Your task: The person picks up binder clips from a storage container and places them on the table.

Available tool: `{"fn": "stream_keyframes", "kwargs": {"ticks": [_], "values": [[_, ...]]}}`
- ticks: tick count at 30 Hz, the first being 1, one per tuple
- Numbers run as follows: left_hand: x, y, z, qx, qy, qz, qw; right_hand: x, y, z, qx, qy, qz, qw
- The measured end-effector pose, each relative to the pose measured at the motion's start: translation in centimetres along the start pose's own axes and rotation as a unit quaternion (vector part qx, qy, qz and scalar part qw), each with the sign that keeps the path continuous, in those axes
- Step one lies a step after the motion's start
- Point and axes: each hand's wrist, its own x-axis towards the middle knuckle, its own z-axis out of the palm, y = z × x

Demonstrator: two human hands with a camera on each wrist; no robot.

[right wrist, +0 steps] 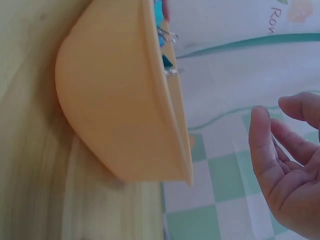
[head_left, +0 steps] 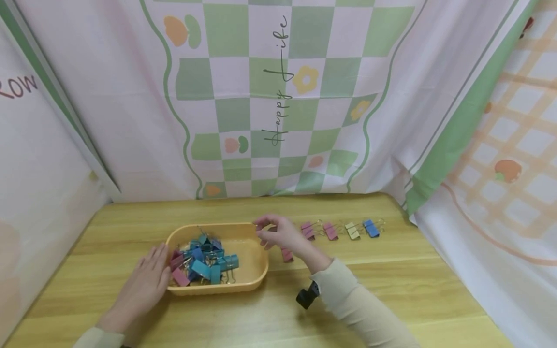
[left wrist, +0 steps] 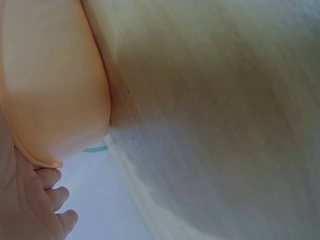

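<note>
A shallow yellow plastic tray [head_left: 243, 288] stands on the table, with several binder clips [head_left: 201, 268] heaped in its left half, mostly teal, blue and pink. My left hand [head_left: 150, 275] rests against the tray's left end, fingers extended along the rim. In the left wrist view, the fingers [left wrist: 57, 197] reach past the tray's edge. Over the tray's right end is my right hand [head_left: 280, 234], fingers loosely bent. The right wrist view shows nothing between its thumb and fingers [right wrist: 262, 145]. A pink binder clip [head_left: 287, 254] lies partly hidden beneath that hand.
Right of the tray, a row on the wooden table [head_left: 391, 299] holds two pink clips [head_left: 330, 231], a yellow clip [head_left: 352, 231] and a blue clip [head_left: 371, 228]. A checked curtain [head_left: 283, 116] hangs behind the table's back edge, with more cloth at both sides.
</note>
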Motion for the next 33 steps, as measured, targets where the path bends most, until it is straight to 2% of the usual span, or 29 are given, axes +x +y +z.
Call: {"fn": "stream_keyframes", "kwargs": {"ticks": [9, 16, 20, 25, 33], "values": [[0.1, -0.2, 0.2, 0.014, 0.006, 0.004, 0.9999, 0.3, 0.1, 2.9, -0.002, -0.058, -0.002, 0.9983], [0.1, -0.2, 0.2, 0.019, 0.007, 0.005, 0.9998, 0.5, 0.7, 4.8, -0.013, -0.083, 0.000, 0.9965], [0.1, -0.1, 0.2, 0.019, 0.006, 0.000, 0.9998, 0.6, 1.2, 5.7, 0.002, -0.100, 0.015, 0.9949], [0.1, -0.1, 0.2, 0.013, 0.001, -0.004, 0.9999, 0.8, 1.7, 6.5, 0.012, -0.104, 0.030, 0.9940], [0.1, 0.0, 0.0, 0.010, -0.002, -0.007, 0.9999, 1.1, 2.0, 7.2, -0.019, -0.089, 0.033, 0.9953]]}}
